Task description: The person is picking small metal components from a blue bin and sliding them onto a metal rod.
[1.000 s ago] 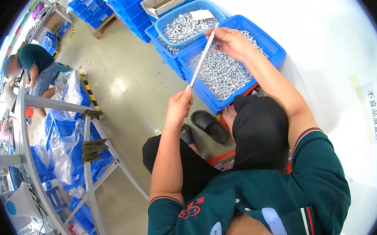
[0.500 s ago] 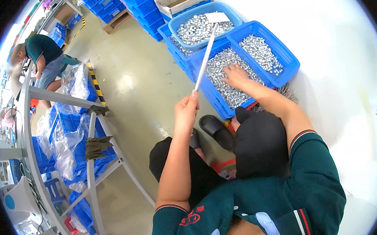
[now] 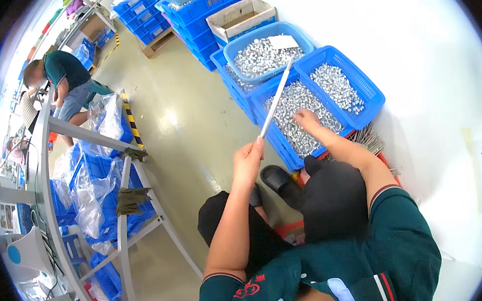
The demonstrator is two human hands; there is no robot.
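To your right you have a smooth white wall (image 3: pixel 431 75), and below you spreads a glossy grey-beige floor (image 3: pixel 193 109) with bright reflected light (image 3: pixel 171 118). Left of you stands a grey metal frame (image 3: pixel 123 242), near yellow-and-black striped tape (image 3: pixel 132 123).

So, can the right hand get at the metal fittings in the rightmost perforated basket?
Likely yes: the right hand is over the adjoining blue bin, and the perforated basket is open-topped, leaving only its rim to clear. The white rod in the left hand lies off to the left.
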